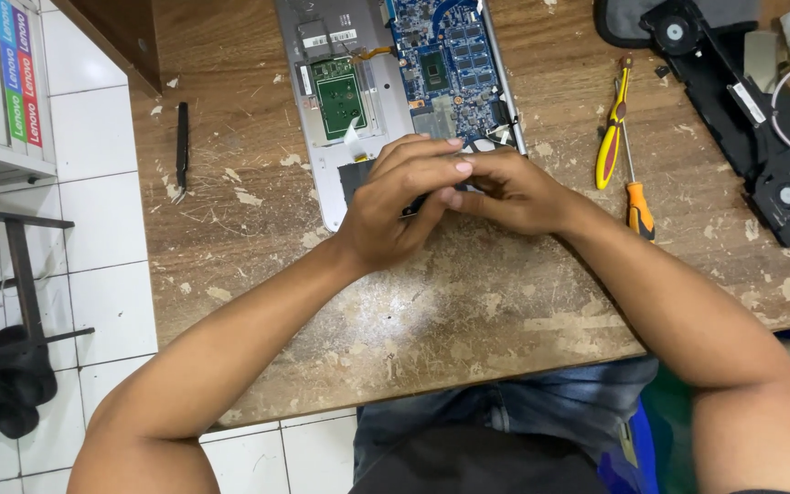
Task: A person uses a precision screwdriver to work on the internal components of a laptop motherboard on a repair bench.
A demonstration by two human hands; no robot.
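An opened silver laptop base lies on a worn wooden table, its blue circuit board and a green board exposed. My left hand and my right hand meet over the laptop's near edge, fingers closed together around a small dark part that is mostly hidden between them. I cannot tell which hand carries it.
Two screwdrivers lie to the right: a yellow-handled one and an orange-handled one. A black laptop part with speakers sits at the far right. Black tweezers lie at the left. White tiled floor and a black stand are left of the table.
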